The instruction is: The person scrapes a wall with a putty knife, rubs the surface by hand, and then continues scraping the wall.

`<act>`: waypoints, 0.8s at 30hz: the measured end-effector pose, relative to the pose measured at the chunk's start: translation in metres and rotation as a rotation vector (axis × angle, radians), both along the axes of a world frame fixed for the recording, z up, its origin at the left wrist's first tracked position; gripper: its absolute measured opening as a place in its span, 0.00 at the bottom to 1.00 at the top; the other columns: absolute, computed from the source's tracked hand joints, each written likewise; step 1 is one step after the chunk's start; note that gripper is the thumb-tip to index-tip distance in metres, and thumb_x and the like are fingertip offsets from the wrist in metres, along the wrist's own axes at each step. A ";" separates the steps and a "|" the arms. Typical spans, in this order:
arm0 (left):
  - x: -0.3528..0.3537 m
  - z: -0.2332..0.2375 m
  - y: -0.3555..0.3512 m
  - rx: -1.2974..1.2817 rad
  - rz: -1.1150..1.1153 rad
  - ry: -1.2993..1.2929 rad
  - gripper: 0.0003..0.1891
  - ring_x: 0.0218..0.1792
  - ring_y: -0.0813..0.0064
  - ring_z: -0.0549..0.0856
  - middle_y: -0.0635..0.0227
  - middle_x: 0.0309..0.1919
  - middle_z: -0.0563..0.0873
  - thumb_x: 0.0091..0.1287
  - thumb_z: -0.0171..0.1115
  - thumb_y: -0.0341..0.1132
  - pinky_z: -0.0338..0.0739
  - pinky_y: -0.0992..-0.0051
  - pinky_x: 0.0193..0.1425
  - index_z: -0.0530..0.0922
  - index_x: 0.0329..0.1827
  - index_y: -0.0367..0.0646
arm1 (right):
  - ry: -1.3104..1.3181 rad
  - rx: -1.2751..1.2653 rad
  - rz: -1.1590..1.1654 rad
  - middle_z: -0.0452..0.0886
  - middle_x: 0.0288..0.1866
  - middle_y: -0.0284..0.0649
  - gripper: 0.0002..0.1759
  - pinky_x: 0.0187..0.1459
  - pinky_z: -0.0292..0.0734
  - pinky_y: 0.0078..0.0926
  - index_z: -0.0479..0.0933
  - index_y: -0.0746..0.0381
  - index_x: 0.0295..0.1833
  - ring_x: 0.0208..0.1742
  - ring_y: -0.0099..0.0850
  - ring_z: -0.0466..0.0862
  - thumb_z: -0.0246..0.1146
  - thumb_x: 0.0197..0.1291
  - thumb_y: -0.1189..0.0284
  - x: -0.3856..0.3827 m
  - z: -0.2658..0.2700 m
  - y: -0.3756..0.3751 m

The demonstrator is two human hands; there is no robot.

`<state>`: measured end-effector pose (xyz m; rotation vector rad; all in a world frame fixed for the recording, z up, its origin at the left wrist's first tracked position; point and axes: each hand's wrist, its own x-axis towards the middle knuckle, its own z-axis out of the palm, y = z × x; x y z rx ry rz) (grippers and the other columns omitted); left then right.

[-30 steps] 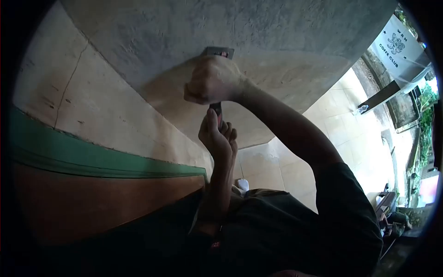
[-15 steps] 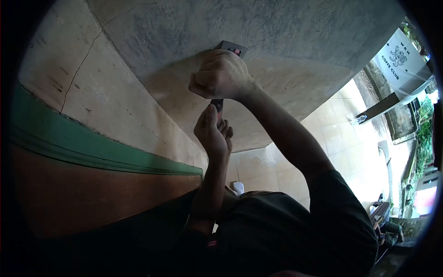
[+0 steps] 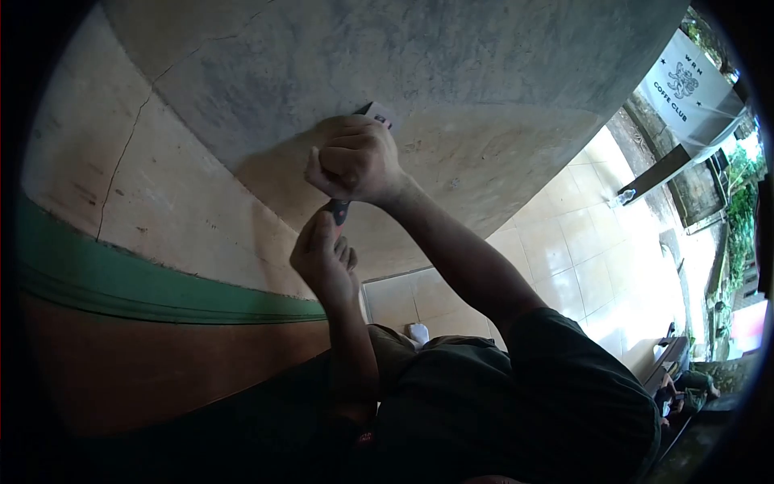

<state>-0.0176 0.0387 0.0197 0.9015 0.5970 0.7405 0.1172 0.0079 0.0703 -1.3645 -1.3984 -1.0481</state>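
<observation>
A scraper (image 3: 379,114) with a flat metal blade and a black-and-red handle lies against the wall, its blade near the line between a grey upper area (image 3: 484,56) and a beige lower area (image 3: 476,153). My right hand (image 3: 359,161) is wrapped in a fist round the scraper just behind the blade, hiding much of the tool. Below it, my left hand (image 3: 322,256) closes on the handle's lower end, with the thumb along it. The blade's edge is partly hidden by the right hand.
To the left, a cracked beige wall (image 3: 185,177) meets a green trim (image 3: 161,286) above a brown panel (image 3: 145,355). Light floor tiles (image 3: 556,234) stretch right, toward a plastic bottle (image 3: 625,197) and a white banner (image 3: 693,89). A person (image 3: 685,391) is at the far lower right.
The whole view has shifted, so wall, hands and scraper appear lower and further left. The blade is angled more steeply in view. Both hands keep their hold.
</observation>
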 end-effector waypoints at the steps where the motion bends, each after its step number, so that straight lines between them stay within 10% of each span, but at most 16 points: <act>1: -0.006 0.007 0.002 0.031 0.043 -0.001 0.14 0.11 0.92 0.57 0.81 0.13 0.65 0.66 0.62 0.38 0.49 0.85 0.14 0.80 0.44 0.33 | 0.014 0.049 0.034 0.61 0.08 0.31 0.22 0.20 0.67 0.28 0.58 0.56 0.09 0.12 0.28 0.68 0.62 0.47 0.79 -0.005 -0.003 0.006; 20: -0.015 0.032 -0.030 0.661 0.083 0.124 0.14 0.14 0.92 0.61 0.73 0.21 0.79 0.65 0.63 0.35 0.51 0.85 0.15 0.82 0.46 0.33 | 0.153 0.178 0.102 0.59 0.07 0.32 0.22 0.18 0.58 0.30 0.59 0.58 0.11 0.09 0.32 0.62 0.59 0.51 0.78 0.007 -0.007 -0.033; 24: 0.012 0.008 -0.034 0.514 -0.217 0.134 0.16 0.16 0.91 0.66 0.68 0.27 0.83 0.67 0.62 0.37 0.54 0.85 0.16 0.81 0.48 0.31 | 0.149 0.194 -0.034 0.66 0.10 0.36 0.18 0.20 0.63 0.33 0.65 0.61 0.12 0.13 0.35 0.69 0.61 0.51 0.78 0.026 -0.029 -0.061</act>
